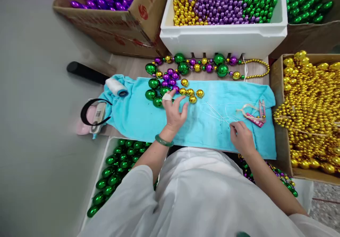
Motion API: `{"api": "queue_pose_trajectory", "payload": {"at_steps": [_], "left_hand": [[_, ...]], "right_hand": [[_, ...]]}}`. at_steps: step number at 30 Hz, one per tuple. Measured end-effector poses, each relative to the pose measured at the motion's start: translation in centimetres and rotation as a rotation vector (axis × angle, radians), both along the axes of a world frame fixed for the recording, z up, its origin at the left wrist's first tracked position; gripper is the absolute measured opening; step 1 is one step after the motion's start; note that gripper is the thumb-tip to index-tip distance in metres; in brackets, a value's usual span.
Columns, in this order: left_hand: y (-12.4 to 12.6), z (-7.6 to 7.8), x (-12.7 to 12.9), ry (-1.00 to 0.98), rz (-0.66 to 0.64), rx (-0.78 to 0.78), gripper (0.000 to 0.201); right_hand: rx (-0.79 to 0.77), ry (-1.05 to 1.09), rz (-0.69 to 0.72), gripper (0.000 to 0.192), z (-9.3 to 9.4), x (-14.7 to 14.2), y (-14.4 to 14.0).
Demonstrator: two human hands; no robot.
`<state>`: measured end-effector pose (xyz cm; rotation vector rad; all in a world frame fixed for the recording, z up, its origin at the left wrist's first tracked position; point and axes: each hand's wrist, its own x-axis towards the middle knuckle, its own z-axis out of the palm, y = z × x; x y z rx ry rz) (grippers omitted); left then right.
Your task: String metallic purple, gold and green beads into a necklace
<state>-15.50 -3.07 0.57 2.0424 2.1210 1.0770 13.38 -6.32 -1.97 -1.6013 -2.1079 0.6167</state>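
My left hand [175,113], fingers spread and white tape around one finger, reaches over loose beads on a turquoise towel [135,114]. Its fingertips are near the green beads [151,94] and the purple beads [170,77]; whether they touch any I cannot tell. Several gold beads [192,99] lie just beyond it. In a pinch, my right hand [242,136] holds the end of a long thin needle [216,112] that points away to the left. Fine white thread [227,106] loops loosely over the towel beside it.
A strung bead necklace [197,67] lies behind the towel, before a white foam box [223,40] of small beads. Cartons stand around, one with gold bead strings [313,113]. Thread snips [261,108] lie at right, a thread spool [116,87] and black headband [85,113] at left.
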Motion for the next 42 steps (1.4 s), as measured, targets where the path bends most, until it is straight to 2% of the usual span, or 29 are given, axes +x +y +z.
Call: {"api": "queue_pose_trajectory", "payload": {"at_steps": [4,8,10,13,15,17,19,20,21,23,25,28,31,34,38,42], "left_hand": [[0.8,0.5,2.5,-0.029,-0.123,-0.017,0.027],[0.7,0.8,3.2,-0.095,-0.224,-0.006,0.024],[0.3,1.0,3.1,-0.182,-0.238,-0.016,0.023],[-0.5,1.2,3.4,-0.480,-0.251,-0.101,0.025],[-1.3,1.5,4.0,-0.794,-0.345,-0.303,0.030],[-1.9,2.0,4.7,-1.082,-0.529,-0.626,0.037],[-2.2,2.8,4.9,-1.235,-0.742,-0.948,0.047],[-2.1,3.2,4.6,-1.256,-0.822,-1.055,0.053],[-1.8,3.7,4.2,-1.246,-0.873,-1.115,0.057],[-0.8,4.5,2.8,-1.148,-0.884,-1.128,0.051],[0.3,5.0,1.4,-1.022,-0.813,-1.083,0.036],[1.6,5.1,0.2,-0.926,-0.724,-1.020,0.026],[2.3,4.6,0.5,-0.909,-0.703,-0.981,0.026],[2.6,4.0,1.5,-0.848,-0.726,-0.953,0.028],[2.9,3.3,2.1,-0.636,-0.784,-0.865,0.027],[3.6,2.7,2.3,-0.370,-0.786,-0.775,0.027]], "right_hand": [[-0.109,-0.155,-0.073,0.025,-0.5,-1.8,1.3],[-0.195,-0.156,-0.127,0.022,0.4,-1.3,1.5],[-0.260,-0.004,-0.156,0.017,1.7,-0.4,0.7],[-0.460,0.470,-0.157,0.016,4.6,-1.0,-1.2],[-0.580,0.823,-0.129,0.021,6.6,-3.2,-2.2],[-0.613,1.074,-0.090,0.025,8.3,-6.1,-2.5],[-0.609,1.224,-0.033,0.027,9.7,-8.5,-2.0],[-0.610,1.271,-0.009,0.028,10.2,-9.2,-1.6],[-0.612,1.306,0.007,0.027,10.6,-9.5,-1.1],[-0.597,1.346,0.000,0.027,11.3,-8.8,0.0],[-0.543,1.351,-0.061,0.028,11.7,-7.1,1.0],[-0.473,1.322,-0.210,0.027,11.5,-4.6,2.6],[-0.466,1.329,-0.334,0.027,10.6,-3.5,4.4],[-0.495,1.420,-0.393,0.029,9.6,-3.3,5.8],[-0.536,1.539,-0.400,0.033,9.0,-3.2,6.7],[-0.542,1.565,-0.369,0.030,8.1,-3.0,7.0]]}}
